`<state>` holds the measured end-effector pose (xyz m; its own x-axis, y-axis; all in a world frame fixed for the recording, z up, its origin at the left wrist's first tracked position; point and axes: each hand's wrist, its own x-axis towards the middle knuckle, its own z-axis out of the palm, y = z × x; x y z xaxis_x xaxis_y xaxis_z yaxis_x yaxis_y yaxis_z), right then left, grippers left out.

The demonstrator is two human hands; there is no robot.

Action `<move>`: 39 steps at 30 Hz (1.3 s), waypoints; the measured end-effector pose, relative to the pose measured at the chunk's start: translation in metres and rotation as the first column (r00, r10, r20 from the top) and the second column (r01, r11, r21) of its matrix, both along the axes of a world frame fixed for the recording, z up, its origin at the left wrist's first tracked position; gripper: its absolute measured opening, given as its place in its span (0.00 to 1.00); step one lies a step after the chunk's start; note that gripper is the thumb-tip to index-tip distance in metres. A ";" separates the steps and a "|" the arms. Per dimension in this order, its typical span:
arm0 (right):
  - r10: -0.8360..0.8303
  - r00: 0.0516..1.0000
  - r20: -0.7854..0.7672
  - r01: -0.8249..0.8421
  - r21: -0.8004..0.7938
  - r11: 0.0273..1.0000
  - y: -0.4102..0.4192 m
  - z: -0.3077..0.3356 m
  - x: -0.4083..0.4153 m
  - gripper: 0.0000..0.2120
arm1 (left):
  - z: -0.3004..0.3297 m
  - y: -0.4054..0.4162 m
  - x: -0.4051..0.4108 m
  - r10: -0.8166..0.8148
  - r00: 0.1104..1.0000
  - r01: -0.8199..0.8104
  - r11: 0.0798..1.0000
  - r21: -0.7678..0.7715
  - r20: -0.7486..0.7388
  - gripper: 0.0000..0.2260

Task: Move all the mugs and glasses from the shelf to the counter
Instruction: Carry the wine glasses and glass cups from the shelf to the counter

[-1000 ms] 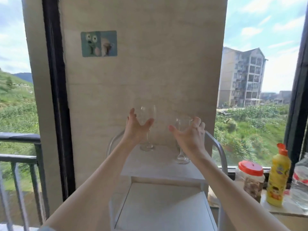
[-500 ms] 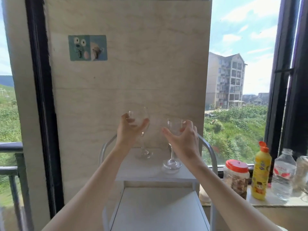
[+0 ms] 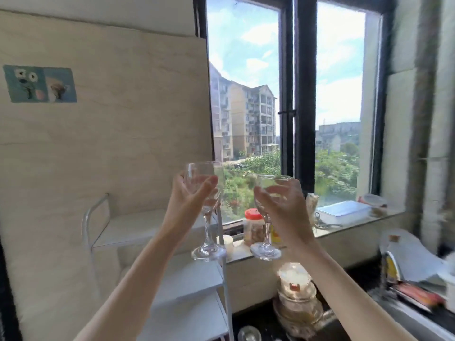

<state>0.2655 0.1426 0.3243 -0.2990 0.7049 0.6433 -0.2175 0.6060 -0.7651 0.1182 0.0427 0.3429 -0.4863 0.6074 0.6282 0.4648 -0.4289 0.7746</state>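
Observation:
My left hand grips the bowl of a clear stemmed wine glass, held upright in the air past the right edge of the white tiered shelf. My right hand holds a second clear wine glass by its bowl, upright, over the window sill. Both glasses are off the shelf; its top tier is bare. The dark counter lies below and to the right.
On the sill stand a red-lidded jar, a yellow bottle partly hidden by my right hand, and a white lidded box. A stack of glass jars and packets sit on the counter.
Both hands closed on the glasses and lifted them off the shelf's top tier, carrying them right toward the window. The camera view swung right.

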 end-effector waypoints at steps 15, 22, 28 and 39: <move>-0.503 0.861 0.077 0.508 -0.078 0.858 0.033 -0.028 0.441 0.21 | -0.030 0.140 0.406 -0.563 0.815 0.571 0.821 -0.026 0.138 0.36; -0.737 0.659 0.149 0.749 -0.046 0.661 0.035 -0.036 0.650 0.21 | -0.058 0.186 0.620 -0.776 0.600 0.797 0.602 -0.059 0.193 0.34; -0.849 0.505 0.156 0.863 -0.063 0.502 0.040 -0.051 0.783 0.19 | -0.065 0.229 0.765 -0.867 0.479 0.878 0.471 -0.089 0.136 0.31; -0.950 0.250 0.190 0.967 -0.094 0.236 0.146 -0.075 0.986 0.21 | -0.097 0.372 0.998 -0.947 0.256 0.963 0.235 -0.129 0.193 0.35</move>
<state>1.2520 0.2890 0.2490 0.6355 0.5831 0.5060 0.4981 0.1912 -0.8458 1.1157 0.4149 0.2454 0.5089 0.7407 0.4385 -0.2343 -0.3710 0.8986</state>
